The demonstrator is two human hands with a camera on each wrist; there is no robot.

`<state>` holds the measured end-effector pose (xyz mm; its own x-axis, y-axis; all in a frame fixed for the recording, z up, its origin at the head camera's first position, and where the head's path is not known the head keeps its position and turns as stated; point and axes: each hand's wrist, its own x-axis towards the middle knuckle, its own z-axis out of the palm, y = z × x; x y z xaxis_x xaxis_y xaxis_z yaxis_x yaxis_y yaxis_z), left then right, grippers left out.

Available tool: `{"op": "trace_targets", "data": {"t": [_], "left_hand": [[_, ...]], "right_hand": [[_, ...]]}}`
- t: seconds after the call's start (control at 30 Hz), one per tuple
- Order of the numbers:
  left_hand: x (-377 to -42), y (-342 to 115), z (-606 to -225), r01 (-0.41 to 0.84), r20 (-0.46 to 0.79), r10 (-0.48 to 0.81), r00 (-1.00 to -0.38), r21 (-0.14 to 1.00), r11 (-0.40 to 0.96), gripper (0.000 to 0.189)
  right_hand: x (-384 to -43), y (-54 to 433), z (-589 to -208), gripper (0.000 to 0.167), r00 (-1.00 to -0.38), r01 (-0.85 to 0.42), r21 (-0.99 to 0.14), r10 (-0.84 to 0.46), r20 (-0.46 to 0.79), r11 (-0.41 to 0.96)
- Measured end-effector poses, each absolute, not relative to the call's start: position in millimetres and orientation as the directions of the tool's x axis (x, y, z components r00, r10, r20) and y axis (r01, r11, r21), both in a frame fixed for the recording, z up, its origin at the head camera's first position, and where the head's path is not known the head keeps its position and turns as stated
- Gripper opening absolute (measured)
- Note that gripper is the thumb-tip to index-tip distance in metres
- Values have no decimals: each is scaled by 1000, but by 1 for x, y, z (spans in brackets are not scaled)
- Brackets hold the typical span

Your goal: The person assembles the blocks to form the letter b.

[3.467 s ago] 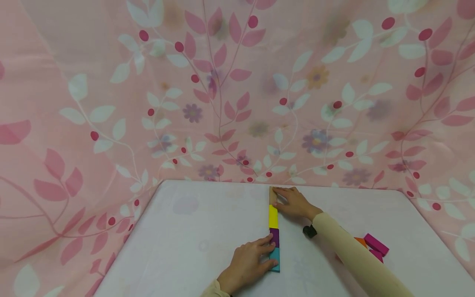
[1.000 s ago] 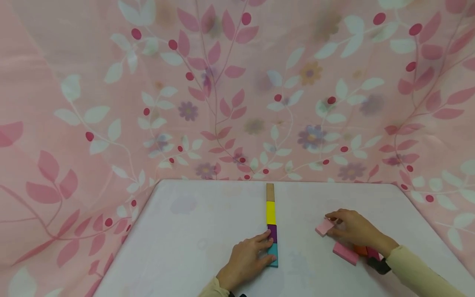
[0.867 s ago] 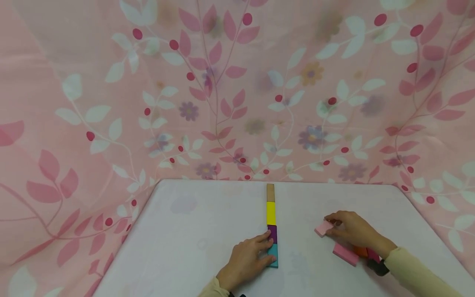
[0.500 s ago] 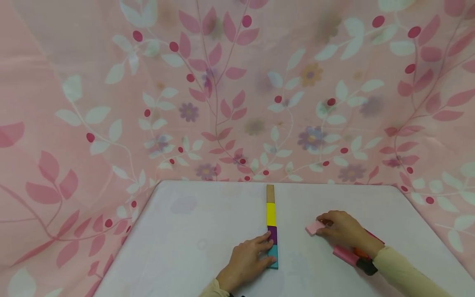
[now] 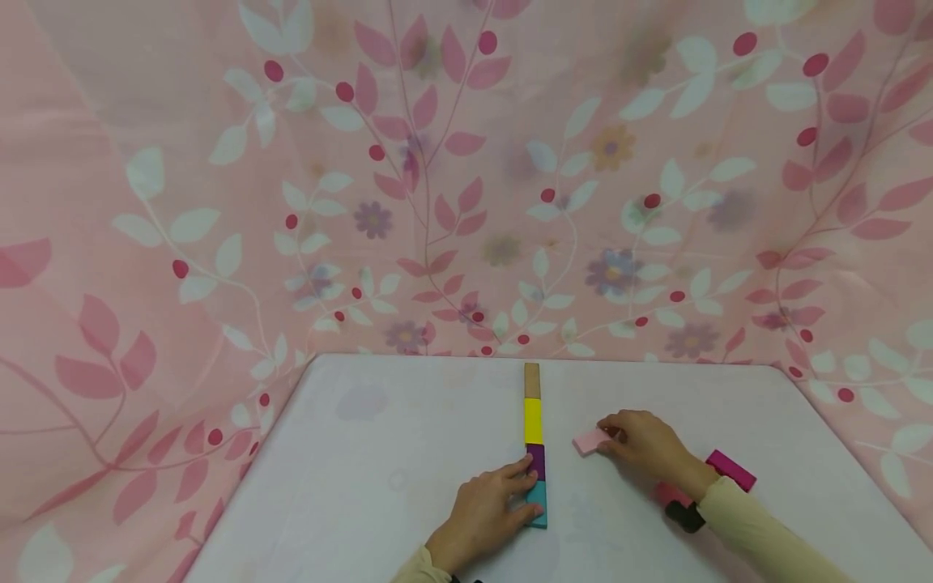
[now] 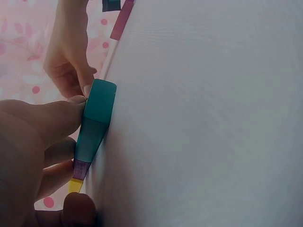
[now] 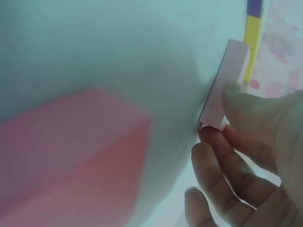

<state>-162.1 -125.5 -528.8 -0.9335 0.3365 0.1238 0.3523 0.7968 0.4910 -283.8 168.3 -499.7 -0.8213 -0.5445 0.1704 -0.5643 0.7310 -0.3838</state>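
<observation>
A straight row of blocks runs toward the back of the table: teal [image 5: 540, 492], purple [image 5: 538, 463], yellow [image 5: 534, 421] and tan [image 5: 532, 380]. My left hand [image 5: 477, 514] rests on the near end, thumb on the teal block [image 6: 100, 101] and fingertips at the purple one. Right of the row, my right hand [image 5: 649, 447] pinches a light pink block [image 5: 589, 442] between thumb and fingers. In the right wrist view this light pink block [image 7: 231, 68] sticks out beyond the thumb, tilted, apart from the row.
A magenta block [image 5: 733, 470] and a darker pink block [image 5: 669, 492] lie at the right, partly covered by my right arm. Floral pink cloth [image 5: 466, 202] hangs behind the white table [image 5: 408, 421]. A large blurred pink block [image 7: 71, 146] fills the right wrist view's left side.
My right hand left the tan block at the far end, went to the loose blocks at the right, and has carried the light pink block leftward toward the row. My left hand has stayed put.
</observation>
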Motion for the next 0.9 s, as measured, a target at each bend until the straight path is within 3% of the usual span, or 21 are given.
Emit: {"op": "trace_targets", "data": {"t": [0.9], "left_hand": [[-164, -127, -529, 358, 112, 350, -930, 495, 792, 50]], "right_hand": [[-305, 122, -503, 29, -863, -493, -433, -489, 129, 755]]}}
